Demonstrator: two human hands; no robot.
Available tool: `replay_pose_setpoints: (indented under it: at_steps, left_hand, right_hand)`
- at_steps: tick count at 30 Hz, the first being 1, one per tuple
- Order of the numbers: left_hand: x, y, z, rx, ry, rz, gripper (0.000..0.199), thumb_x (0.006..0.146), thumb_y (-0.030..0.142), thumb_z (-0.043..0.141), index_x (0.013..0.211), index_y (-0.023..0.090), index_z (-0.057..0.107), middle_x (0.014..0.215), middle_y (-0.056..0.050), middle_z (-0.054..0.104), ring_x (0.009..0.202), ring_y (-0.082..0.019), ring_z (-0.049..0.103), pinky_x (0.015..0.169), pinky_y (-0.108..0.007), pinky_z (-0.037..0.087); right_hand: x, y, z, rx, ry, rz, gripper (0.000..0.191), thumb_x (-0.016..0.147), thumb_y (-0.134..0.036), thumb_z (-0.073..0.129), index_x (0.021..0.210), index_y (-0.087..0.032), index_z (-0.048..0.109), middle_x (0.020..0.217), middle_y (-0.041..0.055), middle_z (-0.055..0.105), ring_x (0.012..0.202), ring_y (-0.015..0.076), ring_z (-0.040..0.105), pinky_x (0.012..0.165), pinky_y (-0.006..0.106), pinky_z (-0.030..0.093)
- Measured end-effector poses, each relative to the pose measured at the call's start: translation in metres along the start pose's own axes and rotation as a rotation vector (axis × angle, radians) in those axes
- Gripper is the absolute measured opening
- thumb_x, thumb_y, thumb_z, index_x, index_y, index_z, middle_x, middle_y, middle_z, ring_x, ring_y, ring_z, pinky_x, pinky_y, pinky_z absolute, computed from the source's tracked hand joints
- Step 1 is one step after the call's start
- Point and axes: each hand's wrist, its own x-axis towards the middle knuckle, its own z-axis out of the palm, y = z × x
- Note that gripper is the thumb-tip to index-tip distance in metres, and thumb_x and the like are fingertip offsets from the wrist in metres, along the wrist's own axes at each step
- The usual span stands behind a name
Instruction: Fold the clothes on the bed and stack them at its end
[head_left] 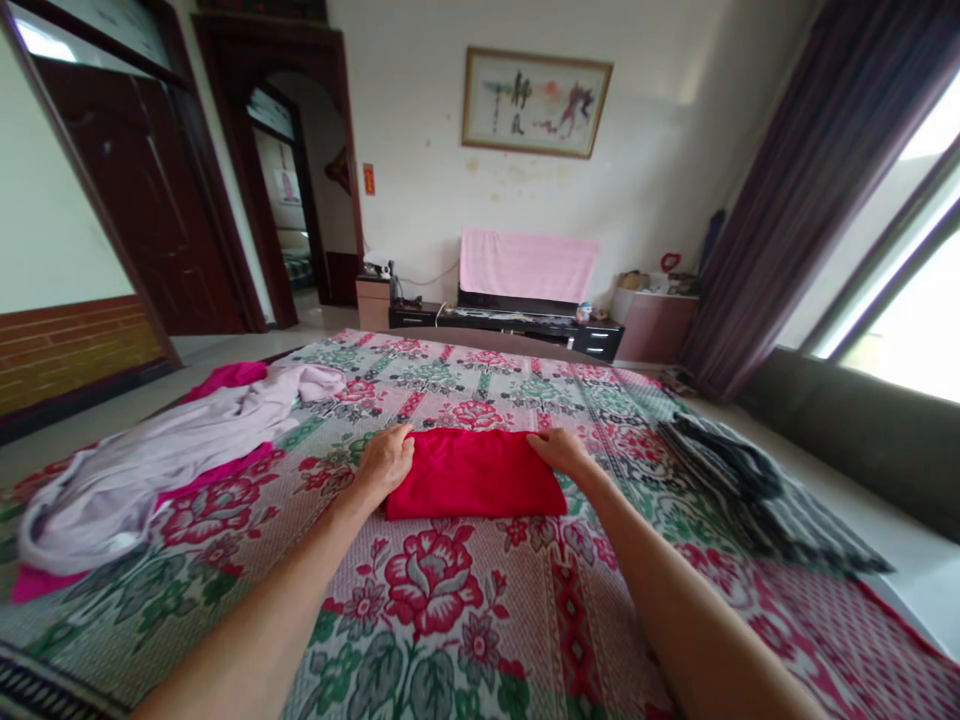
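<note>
A red piece of cloth (477,478), folded into a flat rectangle, lies on the flowered bedspread (431,580) in front of me. It looks like a garment, though its exact kind does not show. My left hand (388,460) grips its far left corner, fingers curled round the edge. At the far right corner, my right hand (561,449) pinches the cloth between thumb and fingers. The far edge is stretched straight between both hands, and the near edge rests on the bedspread.
Left on the bed lies a pale pink garment (172,450) over bright pink cloth (225,378). A black-and-grey striped cloth (780,500) lies at the right edge. Beyond the bed stand a low black cabinet (495,322) and a screen under a pink towel (529,264).
</note>
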Motion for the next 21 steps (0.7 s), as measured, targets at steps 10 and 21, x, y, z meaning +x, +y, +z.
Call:
replay_pose_setpoints:
  at_steps: [10,21]
  left_hand:
    - [-0.001,-0.014,0.001,0.168,0.03,-0.014,0.03,0.087,0.026,0.044,0.095,0.016,0.071,0.103,-0.012,0.07,0.105,-0.021,0.06,0.1,-0.029,0.04]
    - [-0.002,-0.013,0.003,0.084,0.033,-0.073,0.027,0.085,0.028,0.048,0.1,0.021,0.069,0.118,-0.007,0.067,0.115,-0.02,0.057,0.102,-0.028,0.038]
  right_hand:
    - [-0.01,-0.008,0.001,-0.001,0.001,0.021,0.034,0.084,-0.038,0.048,0.101,-0.024,0.075,0.097,0.0086,0.074,0.091,0.0228,0.068,0.069,0.026,0.044]
    - [-0.006,-0.01,0.009,0.011,0.067,-0.039,0.029,0.081,-0.03,0.051,0.092,-0.019,0.075,0.094,0.0109,0.074,0.09,0.0214,0.067,0.074,0.025,0.045]
